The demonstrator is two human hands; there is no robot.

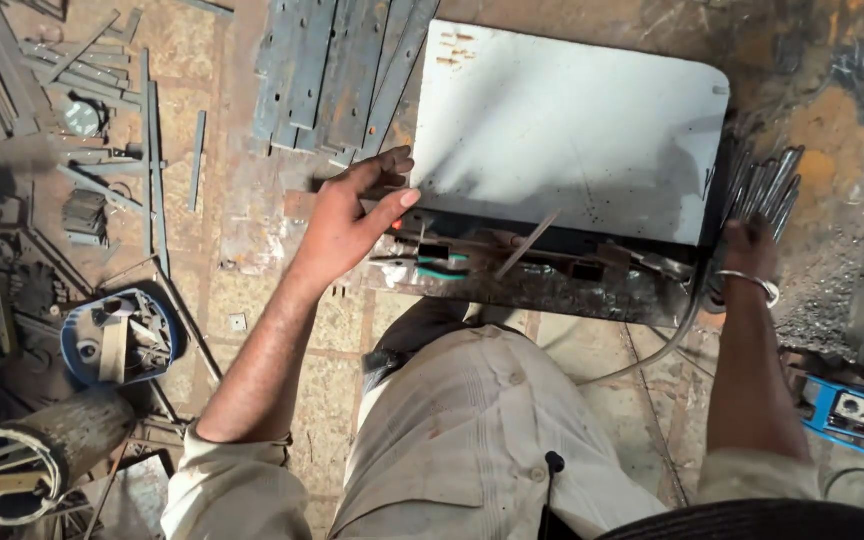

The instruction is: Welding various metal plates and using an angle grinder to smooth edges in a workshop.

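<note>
- A person stands over a low, grimy metal table (pixel 542 290) in a workshop, seen from above; pale shirt and rolled sleeves fill the near part of the view.
- A large white metal sheet (pixel 562 130) with rounded far corners lies flat on the table, covering most of it.
- The left hand (pixel 347 215) rests at the sheet's near left corner, fingers (pixel 384 165) spread and loosely open, thumb tip against the sheet's edge, gripping nothing.
- The right hand (pixel 747 250), with a metal bangle (pixel 752 285) at the wrist, sits at the sheet's near right corner beside a bundle of thin steel rods (pixel 767 185). It is in shadow, and I cannot tell whether its fingers are closed.
- Along the table's near edge lie small tools, among them green-handled pliers (pixel 432 265).
- Grey steel strips (pixel 337 70) lie on the floor beyond the sheet; a blue-cased power tool (pixel 117 340) sits to the left, a blue box (pixel 857 415) near right.
- Judging by both hands at opposite corners, the step appears to be squaring or steadying the sheet.
- A next move would call for a firm hold on both sides so the sheet shifts evenly, clear of the rods.
</note>
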